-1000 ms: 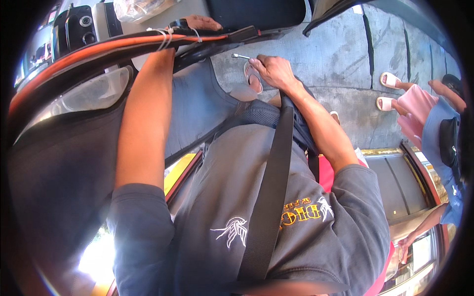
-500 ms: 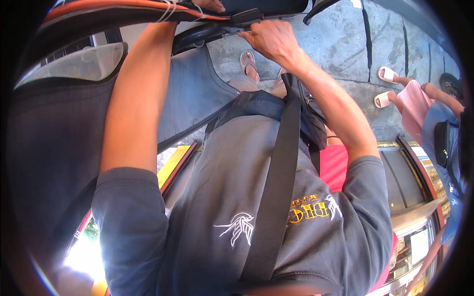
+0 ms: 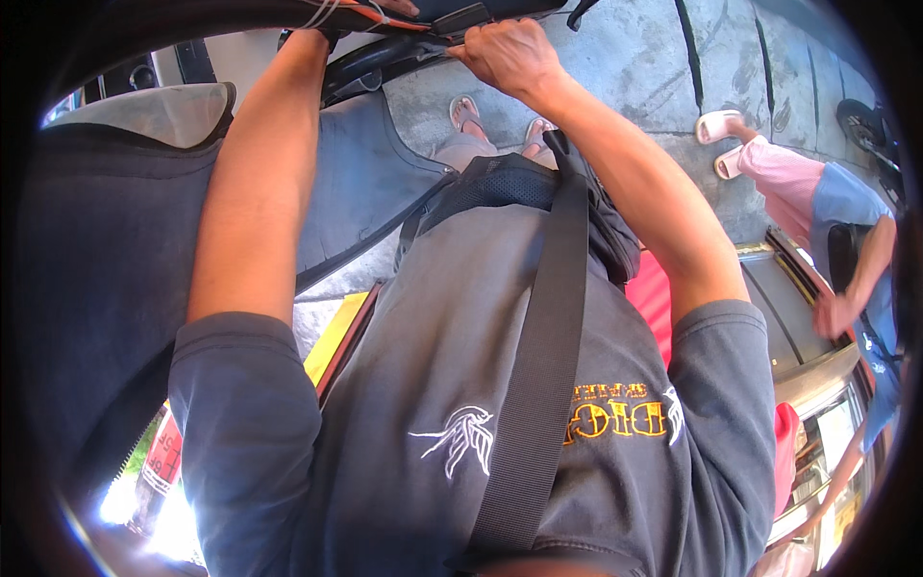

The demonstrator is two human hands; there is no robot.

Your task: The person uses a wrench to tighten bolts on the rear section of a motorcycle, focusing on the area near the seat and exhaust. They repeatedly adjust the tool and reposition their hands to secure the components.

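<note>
At the top middle, my right hand (image 3: 508, 56) is closed, its fingertips pinched at the end of a black tube-like bar (image 3: 380, 60). What exactly they grip is too small to make out. My left forearm (image 3: 255, 183) reaches up behind a black curved edge. Only a bit of my left hand (image 3: 402, 7) shows at the upper rim, above that edge, so its hold is hidden. An orange cable (image 3: 370, 12), bound with pale zip ties (image 3: 322, 13), runs along the edge. A flat black piece (image 3: 463, 19) sits just above my right hand.
A large dark padded panel (image 3: 106, 269) with a clear plastic window (image 3: 159, 111) fills the left side. On the right another person (image 3: 846, 221) in pink and blue stands on the concrete floor (image 3: 615, 87), near a dark wheel (image 3: 860, 125). A black strap (image 3: 538, 356) crosses my chest.
Both my hands have shifted slightly up and left in the view, with the bar and cable. The other person has turned and stepped, one arm now swung lower in the view.
</note>
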